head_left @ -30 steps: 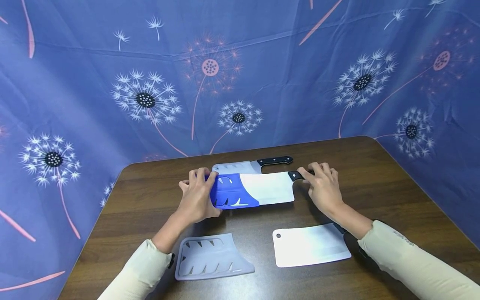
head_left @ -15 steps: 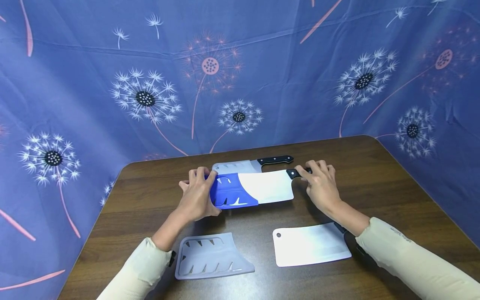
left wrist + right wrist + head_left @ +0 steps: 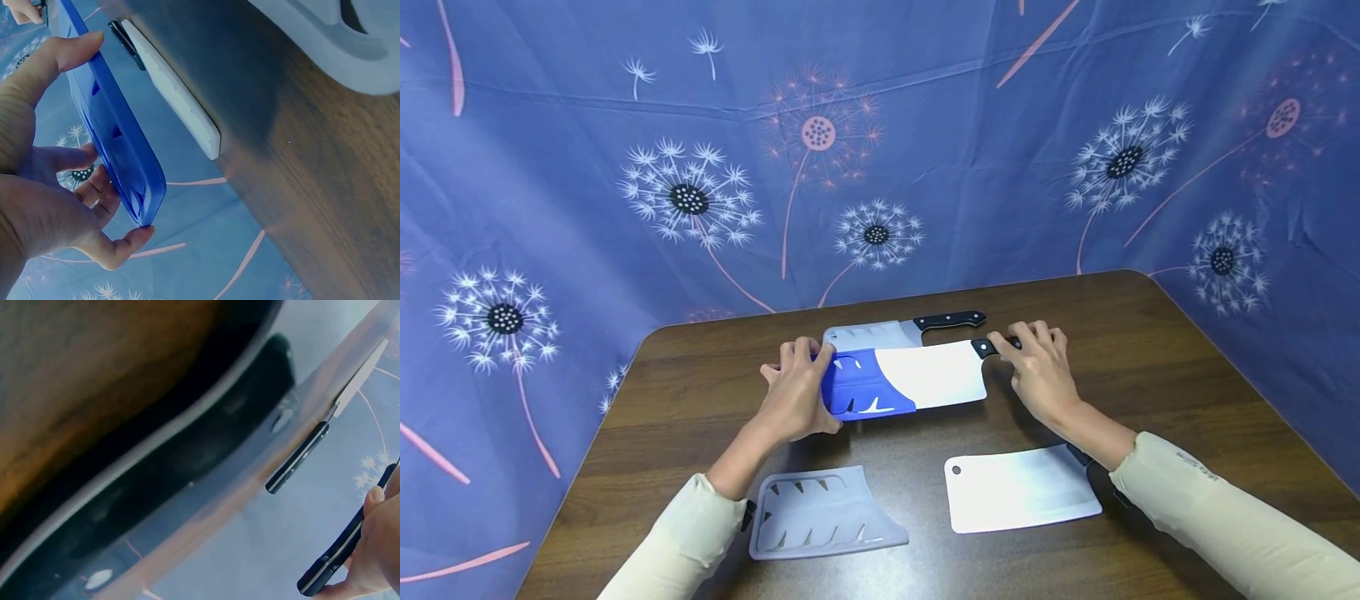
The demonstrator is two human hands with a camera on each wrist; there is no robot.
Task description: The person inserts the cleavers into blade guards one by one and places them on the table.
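Observation:
My left hand [image 3: 796, 392] grips the closed end of a blue blade sheath [image 3: 861, 385], thumb on one long edge and fingers spread along the other. Partway inside that sheath is a cleaver [image 3: 934, 375], its bare blade showing on the right. With thumb and fingers my right hand [image 3: 1041, 367] holds the cleaver's black handle [image 3: 337, 553]. In the left wrist view the blue sheath [image 3: 122, 125] is held up off the table. Behind it lies a second cleaver [image 3: 951, 321] with its blade in a whitish sheath [image 3: 863, 335].
On the wooden table [image 3: 685, 400], a loose whitish blade sheath [image 3: 823, 512] lies at the front left. A bare cleaver [image 3: 1022, 490] lies at the front right, its handle partly under my right forearm. A blue patterned cloth [image 3: 970, 192] hangs behind the table.
The right hand and the cleaver have shifted very slightly left, a bit deeper into the blue sheath. My left hand has stayed nearly still.

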